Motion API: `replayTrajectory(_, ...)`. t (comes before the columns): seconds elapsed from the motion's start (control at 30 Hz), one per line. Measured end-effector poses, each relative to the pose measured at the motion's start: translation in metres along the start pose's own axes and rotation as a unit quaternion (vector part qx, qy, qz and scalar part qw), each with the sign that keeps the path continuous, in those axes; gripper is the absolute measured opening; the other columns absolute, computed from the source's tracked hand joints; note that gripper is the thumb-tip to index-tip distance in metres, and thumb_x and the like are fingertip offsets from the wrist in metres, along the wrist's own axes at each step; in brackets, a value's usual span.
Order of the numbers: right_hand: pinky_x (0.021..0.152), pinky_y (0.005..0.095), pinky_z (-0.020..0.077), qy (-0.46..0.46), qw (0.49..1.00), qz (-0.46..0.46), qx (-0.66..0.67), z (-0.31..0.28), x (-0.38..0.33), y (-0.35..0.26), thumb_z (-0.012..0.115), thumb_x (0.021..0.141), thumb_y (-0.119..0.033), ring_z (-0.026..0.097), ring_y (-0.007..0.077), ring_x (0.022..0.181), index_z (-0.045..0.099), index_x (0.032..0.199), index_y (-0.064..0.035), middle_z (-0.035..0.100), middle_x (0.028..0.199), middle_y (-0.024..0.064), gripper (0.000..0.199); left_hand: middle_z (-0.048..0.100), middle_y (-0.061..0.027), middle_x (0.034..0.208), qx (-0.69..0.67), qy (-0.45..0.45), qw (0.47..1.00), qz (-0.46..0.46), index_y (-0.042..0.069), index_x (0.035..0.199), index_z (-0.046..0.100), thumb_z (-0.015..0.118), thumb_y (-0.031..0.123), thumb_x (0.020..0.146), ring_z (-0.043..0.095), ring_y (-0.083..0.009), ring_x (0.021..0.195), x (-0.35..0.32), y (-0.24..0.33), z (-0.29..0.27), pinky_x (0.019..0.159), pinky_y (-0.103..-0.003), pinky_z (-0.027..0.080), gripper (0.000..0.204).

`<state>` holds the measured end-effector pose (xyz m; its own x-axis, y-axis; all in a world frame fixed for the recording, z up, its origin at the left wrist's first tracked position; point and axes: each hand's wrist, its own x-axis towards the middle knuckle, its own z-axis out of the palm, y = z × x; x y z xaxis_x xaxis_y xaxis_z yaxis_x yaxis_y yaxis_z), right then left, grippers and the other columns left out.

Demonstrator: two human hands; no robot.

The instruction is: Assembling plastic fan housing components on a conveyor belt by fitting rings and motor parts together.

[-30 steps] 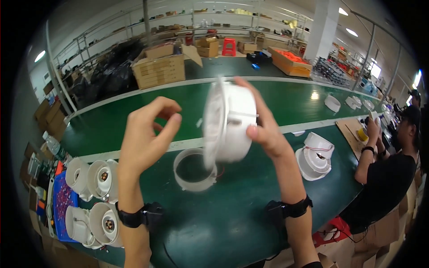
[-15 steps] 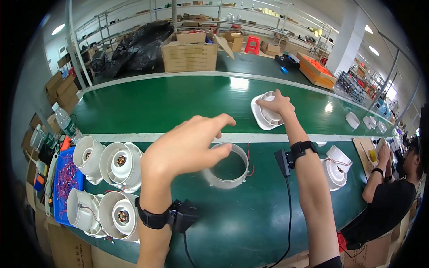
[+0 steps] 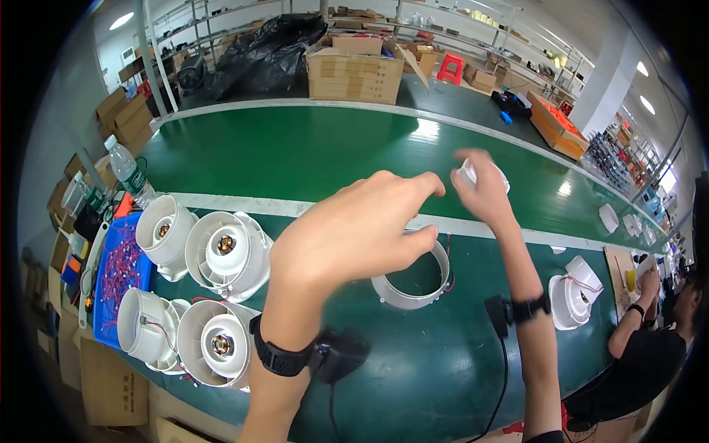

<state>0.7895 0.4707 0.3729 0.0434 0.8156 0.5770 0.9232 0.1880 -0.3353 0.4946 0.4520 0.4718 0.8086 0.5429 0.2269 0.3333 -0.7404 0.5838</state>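
My left hand (image 3: 354, 229) hovers over the near green table with thumb and fingers apart, holding nothing. Below its fingertips stands a white plastic ring (image 3: 411, 302) with a red wire beside it, partly covered by the hand. Out over the green belt, my right hand (image 3: 484, 193) is at a white fan housing (image 3: 504, 179), which it largely hides. Motion smears those fingers, so their grip is unclear. Several white fan housings with copper motor coils, such as one round housing (image 3: 247, 251), stand at the left. Another white housing (image 3: 569, 301) rests at the right.
A blue tray (image 3: 144, 279) of red wires lies at the far left, near a water bottle (image 3: 127, 171). At the right, a co-worker (image 3: 657, 340) handles a white part beside a board. Further white parts (image 3: 608, 218) sit along the belt. A cardboard box (image 3: 353, 77) stands beyond it.
The view has shifted, moving the scene rightward in the picture. My right hand's fingers have changed position at the housing, which shows less of its flat flange. My left hand stays open above the ring.
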Motion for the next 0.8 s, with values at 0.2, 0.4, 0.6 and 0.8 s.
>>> replayTrajectory(0.2, 0.083, 0.0423, 0.0545, -0.404, 0.892, -0.143, 0.144, -0.058, -0.079, -0.119, 0.07, 0.083, -0.018, 0.068, 0.0334, 0.096, 0.066, 0.117, -0.0039, 0.071, 0.104, 0.015, 0.037, 0.07, -0.0175, 0.094, 0.052, 0.002, 0.998, 0.032, 0.002, 0.124, 0.058, 0.064, 0.023, 0.09, 0.068, -0.0322, 0.089, 0.007, 0.003, 0.012, 0.076, -0.039, 0.054, 0.041)
replayTrajectory(0.4, 0.072, 0.0506, 0.0512, -0.367, 0.925, -0.067, 0.076, -0.021, -0.093, -0.113, 0.064, 0.082, -0.011, 0.067, 0.0377, 0.085, 0.059, 0.092, -0.0001, 0.067, 0.085, 0.0194, 0.016, 0.068, -0.0234, 0.105, 0.0, -0.084, 0.996, 0.009, -0.002, 0.121, 0.06, 0.062, 0.02, 0.086, 0.063, -0.0374, 0.106, 0.011, 0.031, 0.021, 0.091, -0.044, 0.05, 0.042)
replayTrajectory(0.6, 0.065, 0.0391, 0.0481, -0.22, 0.915, -0.085, 0.327, -0.09, -0.078, -0.083, 0.058, 0.094, -0.015, 0.062, 0.0277, 0.069, 0.056, 0.095, 0.0004, 0.063, 0.076, 0.0158, 0.015, 0.064, -0.0187, 0.118, 0.069, 0.084, 0.977, 0.186, -0.002, 0.116, 0.062, 0.066, 0.019, 0.086, 0.061, -0.0366, 0.109, 0.02, 0.036, 0.034, 0.096, -0.04, 0.048, 0.037)
replayTrajectory(0.8, 0.068, 0.0247, 0.0466, -0.219, 0.817, -0.033, 0.532, -0.141, -0.089, -0.09, 0.055, 0.102, -0.018, 0.057, 0.0065, 0.078, 0.059, 0.113, 0.0003, 0.065, 0.088, 0.0016, 0.022, 0.061, -0.0151, 0.124, -0.138, 0.059, 0.972, 0.179, 0.0, 0.126, 0.059, 0.065, 0.02, 0.089, 0.059, -0.025, 0.115, 0.009, 0.048, 0.018, 0.097, -0.036, 0.045, 0.042)
